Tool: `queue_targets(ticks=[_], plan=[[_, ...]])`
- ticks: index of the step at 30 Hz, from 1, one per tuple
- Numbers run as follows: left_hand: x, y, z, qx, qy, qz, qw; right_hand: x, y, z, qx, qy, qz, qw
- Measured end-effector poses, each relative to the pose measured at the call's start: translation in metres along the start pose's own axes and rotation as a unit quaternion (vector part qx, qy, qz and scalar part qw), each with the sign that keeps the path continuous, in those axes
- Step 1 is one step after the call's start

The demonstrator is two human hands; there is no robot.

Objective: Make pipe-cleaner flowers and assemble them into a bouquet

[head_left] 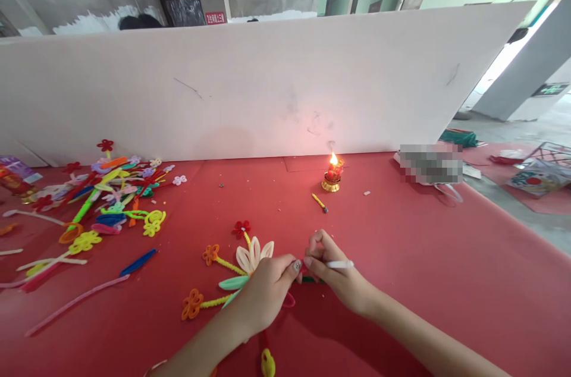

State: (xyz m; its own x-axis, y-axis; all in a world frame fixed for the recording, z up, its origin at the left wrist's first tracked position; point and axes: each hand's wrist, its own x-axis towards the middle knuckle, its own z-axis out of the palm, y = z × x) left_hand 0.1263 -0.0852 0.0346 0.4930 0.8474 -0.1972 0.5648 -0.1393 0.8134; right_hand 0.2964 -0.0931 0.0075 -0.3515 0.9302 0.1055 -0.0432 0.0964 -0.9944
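Observation:
Both hands meet at the front middle of the red table, fingertips close together. My left hand (272, 288) is closed in a pinch on a small pinkish-red piece, mostly hidden by the fingers. My right hand (336, 276) pinches close beside it and also holds a white stick (341, 264), which pokes out behind its fingers. Under and beside my left hand lies a chenille-stem flower arrangement, with a cream flower (254, 254), orange flowers (193, 304), a red flower (241, 228) and mint-green leaves (234, 283). A dark green stem (312, 279) shows below the fingers.
A lit candle (333, 173) burns in a gold holder beyond my right hand, with a short yellow stick (319, 203) before it. At left lies a heap of chenille flowers (116, 192). A white board (267, 91) stands along the back. A blurred-out item (430, 164) lies at right.

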Motion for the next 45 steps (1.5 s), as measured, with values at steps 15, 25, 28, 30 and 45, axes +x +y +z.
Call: queue_targets(ticks=[15, 25, 28, 30, 45], plan=[[0.001, -0.003, 0.007, -0.126, -0.026, -0.040, 0.991, 0.006, 0.001, -0.017, -0.041, 0.055, -0.027, 0.997], [0.001, -0.008, 0.012, -0.183, -0.042, -0.052, 0.981, 0.007, 0.001, -0.023, -0.278, 0.006, -0.110, 0.954], [0.003, -0.009, 0.013, -0.184, -0.045, -0.059, 0.980, 0.010, 0.004, -0.025, -0.343, -0.008, -0.148, 0.927], [0.004, -0.008, 0.012, -0.192, -0.050, -0.072, 0.977, 0.011, 0.005, -0.024, -0.351, -0.006, -0.154, 0.924], [0.004, -0.004, 0.013, -0.189, -0.035, -0.066, 0.979, 0.013, 0.008, -0.010, -0.230, -0.041, -0.089, 0.968]])
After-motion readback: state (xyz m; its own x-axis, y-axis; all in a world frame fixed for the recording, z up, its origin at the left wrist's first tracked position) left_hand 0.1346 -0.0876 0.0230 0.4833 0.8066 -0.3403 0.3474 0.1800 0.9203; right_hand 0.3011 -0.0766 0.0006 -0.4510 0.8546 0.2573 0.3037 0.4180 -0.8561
